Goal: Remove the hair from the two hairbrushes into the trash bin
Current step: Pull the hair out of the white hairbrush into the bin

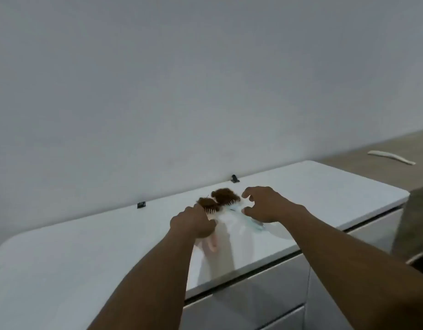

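left hand [194, 223]: clenched round the pink brush [212, 244]; the handle stuck out below the fist, toward the camera; pale bristles showed just past the knuckles
right hand [265, 206]: released; fingers arched and spread over the blue brush [252, 222], grasping nothing; whether the thumb touched the brush could not be told
pink brush: low over the counter [324, 186] or resting on it, which could not be told; its head pointed toward the wall [205, 79]
blue brush: lay on the counter just right of the pink brush; blurred and partly hidden under the right hand
small clump [208, 202]: brown hair, caught in the pink brush's bristles, just beyond the left hand
large clump [226, 195]: brown hair on the blue brush's head, just behind the small clump and left of the right hand's fingers
clips [141, 205]: two small black ones at the counter's back edge against the wall; the other [234, 178] stood behind the large clump
drawers [253, 294]: white fronts under the counter's near edge
strip [391, 157]: pale and curved; lay on a wooden top [343, 161] beyond the counter's right end
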